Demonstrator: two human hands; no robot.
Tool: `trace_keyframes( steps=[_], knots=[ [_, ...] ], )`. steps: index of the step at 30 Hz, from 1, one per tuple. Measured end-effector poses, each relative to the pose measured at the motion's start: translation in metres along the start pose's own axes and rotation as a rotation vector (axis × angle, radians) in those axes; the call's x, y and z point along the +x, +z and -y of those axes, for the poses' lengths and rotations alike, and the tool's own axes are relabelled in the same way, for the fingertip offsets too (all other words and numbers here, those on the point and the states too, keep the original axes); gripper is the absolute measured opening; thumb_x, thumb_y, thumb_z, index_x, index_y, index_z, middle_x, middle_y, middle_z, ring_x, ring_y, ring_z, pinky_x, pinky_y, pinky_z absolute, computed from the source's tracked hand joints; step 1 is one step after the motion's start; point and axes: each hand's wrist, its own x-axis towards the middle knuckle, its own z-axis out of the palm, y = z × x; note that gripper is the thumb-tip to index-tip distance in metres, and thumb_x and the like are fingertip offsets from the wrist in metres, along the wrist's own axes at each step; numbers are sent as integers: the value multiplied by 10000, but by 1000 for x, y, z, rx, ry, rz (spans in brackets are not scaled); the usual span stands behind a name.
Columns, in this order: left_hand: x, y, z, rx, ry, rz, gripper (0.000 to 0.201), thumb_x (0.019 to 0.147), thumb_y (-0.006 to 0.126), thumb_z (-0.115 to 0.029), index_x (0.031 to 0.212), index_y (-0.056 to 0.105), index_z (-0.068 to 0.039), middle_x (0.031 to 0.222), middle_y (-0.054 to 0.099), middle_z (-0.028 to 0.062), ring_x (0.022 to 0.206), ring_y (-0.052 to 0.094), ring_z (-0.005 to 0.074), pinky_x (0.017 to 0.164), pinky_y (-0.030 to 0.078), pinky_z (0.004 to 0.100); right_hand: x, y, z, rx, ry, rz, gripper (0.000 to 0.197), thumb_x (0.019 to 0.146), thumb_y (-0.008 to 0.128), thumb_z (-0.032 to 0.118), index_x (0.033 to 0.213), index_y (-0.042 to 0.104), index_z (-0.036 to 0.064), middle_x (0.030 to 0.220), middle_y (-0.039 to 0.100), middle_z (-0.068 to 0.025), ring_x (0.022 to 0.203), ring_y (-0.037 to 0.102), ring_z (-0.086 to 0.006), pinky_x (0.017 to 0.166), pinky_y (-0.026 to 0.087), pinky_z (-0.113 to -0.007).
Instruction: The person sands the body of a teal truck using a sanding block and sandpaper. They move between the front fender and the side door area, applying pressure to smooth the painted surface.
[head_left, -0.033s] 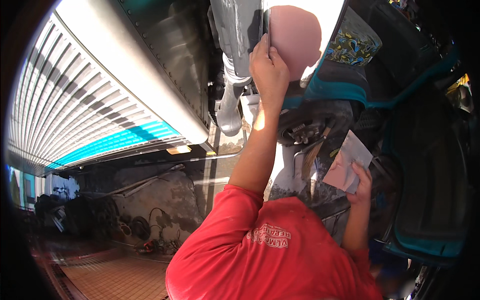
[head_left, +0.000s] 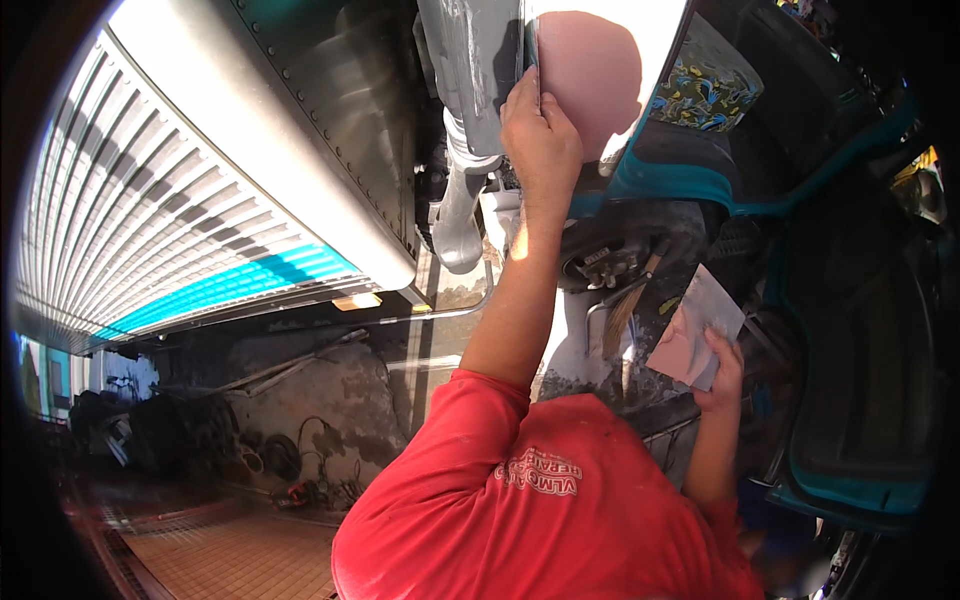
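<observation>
My left hand [head_left: 542, 128] reaches up to the narrow gap between a grey panel [head_left: 465, 70] and a white panel [head_left: 658, 50]. Its fingers are closed at the panel edge, around something thin that I cannot make out. Beside them, a broad smooth patch of pink filler [head_left: 592, 85] covers much of the white panel. Lower on the right, my right hand [head_left: 722, 372] grips a flat, roughly square board [head_left: 712, 302]. Pink putty is smeared on the board's lower left part, and my thumb lies across its face.
Left stands a large ribbed metal body [head_left: 170, 200] with a blue stripe. A teal-edged vehicle body [head_left: 690, 185] curves along the right, with a patterned cushion [head_left: 715, 90] inside. A brush-like tool [head_left: 625, 315] is below. Cables and tools [head_left: 300, 490] lie on the floor at lower left.
My left hand has shifted very slightly to the right along the panel edge. The board in my right hand has dipped a little. Otherwise the scene looks the same.
</observation>
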Motion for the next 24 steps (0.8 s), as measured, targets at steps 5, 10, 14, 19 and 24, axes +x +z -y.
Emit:
trace_keyframes(
  steps=[5,10,14,19,24],
  knots=[
    [-15,23,-2,251,181,-36,441,961,626,13,1394,663,91,1351,719,267,1241,662,463,1071,523,530,3,-11,-8,25,-41,-66,492,1042,634,208,1470,565,-23,1195,730,-177,957,776,-295,560,642,-381],
    [-47,-22,4,-14,189,417,473,948,617,66,1405,699,-25,1310,749,213,1176,717,425,1030,561,491,31,2,-3,-2,24,31,485,1069,635,222,1482,565,-24,1211,734,-176,984,777,-299,550,647,-372],
    [-107,-74,16,-269,-74,628,497,860,648,107,1322,746,-49,1285,777,173,1212,722,395,1055,559,499,47,28,-12,-11,15,25,463,1114,640,242,1482,574,-31,1257,729,-161,1066,760,-266,793,639,-367],
    [-164,-101,27,-23,265,767,573,715,713,114,1250,783,-79,1303,789,102,1237,739,337,1049,587,447,67,41,-25,-515,-7,84,463,1129,673,338,1394,653,-41,1268,731,-132,1094,733,-214,954,604,-387],
    [-181,-116,32,-29,325,920,469,684,735,44,1124,809,-101,1261,805,49,1216,742,291,1037,586,440,76,32,-54,-151,98,-91,423,1113,684,277,1381,656,-49,1280,734,-151,1117,749,-254,954,610,-403]
  ],
)
